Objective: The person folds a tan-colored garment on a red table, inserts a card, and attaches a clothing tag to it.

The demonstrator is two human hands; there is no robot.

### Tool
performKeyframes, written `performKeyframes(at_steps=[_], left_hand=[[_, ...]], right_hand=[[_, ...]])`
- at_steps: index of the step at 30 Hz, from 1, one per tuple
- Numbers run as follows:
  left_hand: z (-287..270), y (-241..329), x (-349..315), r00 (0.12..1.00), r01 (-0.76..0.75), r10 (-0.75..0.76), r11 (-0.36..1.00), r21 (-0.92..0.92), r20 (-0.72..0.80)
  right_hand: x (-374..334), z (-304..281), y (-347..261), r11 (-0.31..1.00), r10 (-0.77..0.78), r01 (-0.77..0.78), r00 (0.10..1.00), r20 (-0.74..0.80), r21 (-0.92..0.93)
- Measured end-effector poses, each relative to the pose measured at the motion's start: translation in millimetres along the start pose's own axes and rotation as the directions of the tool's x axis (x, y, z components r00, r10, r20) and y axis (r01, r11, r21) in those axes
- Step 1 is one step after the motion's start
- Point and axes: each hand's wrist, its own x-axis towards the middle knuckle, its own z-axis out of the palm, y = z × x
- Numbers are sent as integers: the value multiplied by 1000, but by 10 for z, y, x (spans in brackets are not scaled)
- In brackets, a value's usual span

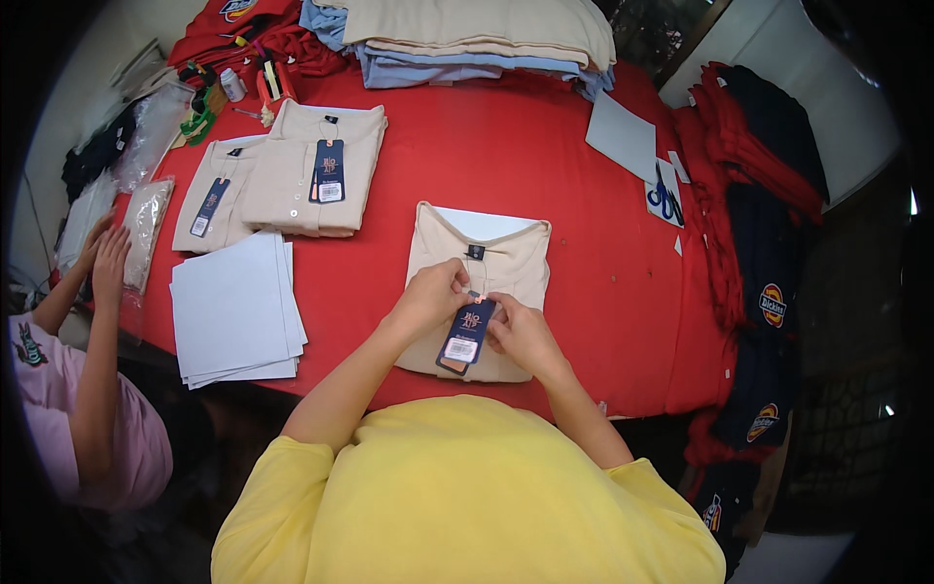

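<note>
A folded beige shirt [428, 258] lies in front of me on the red-covered table [467, 146], with a white board showing inside its neckline. A dark blue hang tag [474, 321] hangs over it on a loop from the neck label. My left hand [435, 292] pinches the tag's upper edge near the loop, fingers closed. On the tag's right side, my right hand [518, 326] grips its edge between thumb and fingers. Part of a second, orange-toned tag peeks out beneath.
Two folded, tagged beige shirts [316, 175] lie at left, above a stack of white sheets [238, 311]. Scissors [664, 200] and a white card [621, 136] are at right. Clothing piles line the back and right. At far left, a co-worker's hands [107, 258] touch a bagged garment [146, 229].
</note>
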Motion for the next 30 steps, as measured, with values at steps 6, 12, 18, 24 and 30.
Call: performKeyframes(at_steps=[6, 12, 18, 24, 30], left_hand=[[37, 105, -179, 967, -141, 194, 948, 286, -166], [286, 98, -397, 903, -295, 396, 852, 432, -166], [435, -140, -373, 849, -396, 518, 752, 527, -101], [497, -154, -412, 877, -360, 476, 742, 566, -67], [539, 38, -506, 909, -315, 412, 775, 548, -59]], right_hand=[[211, -375, 84, 939, -260, 171, 920, -293, -299], [823, -469, 48, 831, -428, 242, 854, -296, -501], [1395, -115, 224, 808, -371, 163, 888, -273, -566], [1438, -49, 263, 760, -408, 133, 859, -309, -636], [1348, -161, 246, 761, -390, 177, 894, -221, -624]])
